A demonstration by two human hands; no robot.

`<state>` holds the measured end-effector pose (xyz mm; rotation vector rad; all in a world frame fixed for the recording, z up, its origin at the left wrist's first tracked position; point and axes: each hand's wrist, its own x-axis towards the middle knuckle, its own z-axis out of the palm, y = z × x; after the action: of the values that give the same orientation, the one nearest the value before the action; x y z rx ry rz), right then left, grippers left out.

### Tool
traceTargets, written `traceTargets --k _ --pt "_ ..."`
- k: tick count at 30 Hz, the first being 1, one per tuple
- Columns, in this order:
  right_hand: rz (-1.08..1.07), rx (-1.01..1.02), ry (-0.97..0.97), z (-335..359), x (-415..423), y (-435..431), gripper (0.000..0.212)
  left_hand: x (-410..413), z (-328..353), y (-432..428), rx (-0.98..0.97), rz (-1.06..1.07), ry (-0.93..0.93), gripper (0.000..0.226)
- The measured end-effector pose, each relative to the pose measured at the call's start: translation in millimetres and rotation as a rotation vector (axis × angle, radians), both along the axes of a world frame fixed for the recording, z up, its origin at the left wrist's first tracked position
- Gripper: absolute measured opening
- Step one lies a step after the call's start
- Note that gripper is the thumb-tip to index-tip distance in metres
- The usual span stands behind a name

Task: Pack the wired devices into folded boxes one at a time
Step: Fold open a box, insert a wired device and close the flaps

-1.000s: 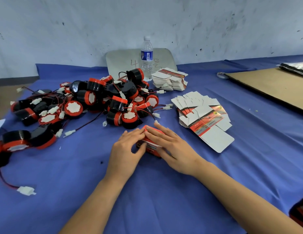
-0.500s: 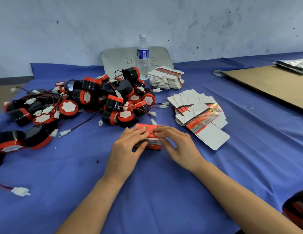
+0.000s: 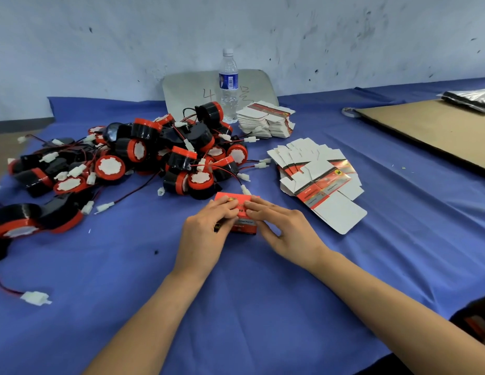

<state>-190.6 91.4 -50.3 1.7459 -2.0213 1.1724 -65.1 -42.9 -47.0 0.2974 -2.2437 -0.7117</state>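
Status: red box (image 3: 240, 212) on the blue counter (image 3: 263, 307), long axis left-right, under both hands. Left hand (image 3: 206, 234): grip closed round the box's left end, fingers over the top, thumb on the near face. Right hand (image 3: 284, 228): fingers flat, pressing the top at the right end, holding nothing. Both equally near. Probably closing a flap; contents hidden. Counts: 1 folded box. Device pile (image 3: 154, 163) behind-left of box, tangled, too many to count. Flat blanks in 2 lots: fan (image 3: 317, 180) right of box, stack (image 3: 265, 120) behind it. 1 bottle (image 3: 228, 85) farther behind.
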Motion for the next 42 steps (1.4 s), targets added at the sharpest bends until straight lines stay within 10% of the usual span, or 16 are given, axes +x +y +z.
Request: traceTargets --k 14,18,24,32,42 --pt "-0.15 0.301 0.289 19.4 17.6 -11.1 0.043 2.7 4.3 0.6 -0.041 -0.004 -0.064 0.028" --pt "-0.261 0.755 0.494 51.5 29.5 -29.6 0.044 5.2 12.9 1.9 0.016 0.006 -0.183 0.032" --pt "-0.363 0.88 0.519 62.1 64.0 -38.7 0.039 13.5 10.1 17.4 0.089 0.018 -0.147 0.042" --pt "-0.248 0.442 0.064 9.2 57.7 3.1 0.072 -1.1 0.0 11.2 -0.196 0.121 -0.245 0.059" --pt "-0.328 0.38 0.087 3.6 53.6 -12.2 0.063 -1.5 2.8 7.1 -0.492 0.172 -0.336 0.045"
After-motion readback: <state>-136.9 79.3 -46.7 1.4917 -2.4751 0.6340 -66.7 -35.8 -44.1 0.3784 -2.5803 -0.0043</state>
